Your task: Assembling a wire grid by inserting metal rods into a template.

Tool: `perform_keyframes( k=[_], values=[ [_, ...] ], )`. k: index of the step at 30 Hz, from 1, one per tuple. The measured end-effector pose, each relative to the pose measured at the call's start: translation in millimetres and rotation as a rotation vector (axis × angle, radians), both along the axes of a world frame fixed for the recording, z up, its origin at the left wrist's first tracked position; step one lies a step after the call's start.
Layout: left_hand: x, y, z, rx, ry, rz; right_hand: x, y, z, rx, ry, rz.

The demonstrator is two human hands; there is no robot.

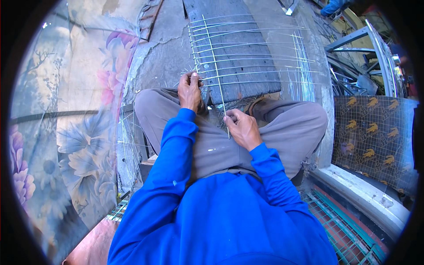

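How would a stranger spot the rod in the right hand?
Ahead lies a dark board with thin rods across it. One long rod crosses them lengthwise, down to the right hand; unlike the left-end rod, it crosses well inside their ends.

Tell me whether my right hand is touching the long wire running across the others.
Touching. The head view shows the right hand pinching the long wire near its lower end.

Metalworking shop: wire rods (305,84), steel frame (382,55).
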State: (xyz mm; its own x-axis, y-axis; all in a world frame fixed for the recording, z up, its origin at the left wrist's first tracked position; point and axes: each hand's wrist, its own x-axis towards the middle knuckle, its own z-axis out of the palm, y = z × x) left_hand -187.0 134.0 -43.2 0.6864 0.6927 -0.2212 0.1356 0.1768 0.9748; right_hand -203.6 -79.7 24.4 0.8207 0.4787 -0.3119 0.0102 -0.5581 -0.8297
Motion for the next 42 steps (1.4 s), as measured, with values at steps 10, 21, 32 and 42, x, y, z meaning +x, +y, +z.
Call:
perform_keyframes(
  k=[10, 21, 32, 42],
  values=[
    [1, -1, -4, -0.026, -0.033, 0.004, -2, 3, -3, 0.049, 0.041, -0.017],
    [2, -3, 0, -0.064, -0.017, 0.011, 1, 2, -1, 0.052, 0.042, -0.023],
    [0, 0, -1, -0.042, 0.006, -0.011, 3, 1, -2, 0.029, 0.053, 0.028],
    [1, -1, 1, -0.072, -0.012, 0.009, 2, 2, 5, 0.01, 0.05, 0.039]
  ],
)
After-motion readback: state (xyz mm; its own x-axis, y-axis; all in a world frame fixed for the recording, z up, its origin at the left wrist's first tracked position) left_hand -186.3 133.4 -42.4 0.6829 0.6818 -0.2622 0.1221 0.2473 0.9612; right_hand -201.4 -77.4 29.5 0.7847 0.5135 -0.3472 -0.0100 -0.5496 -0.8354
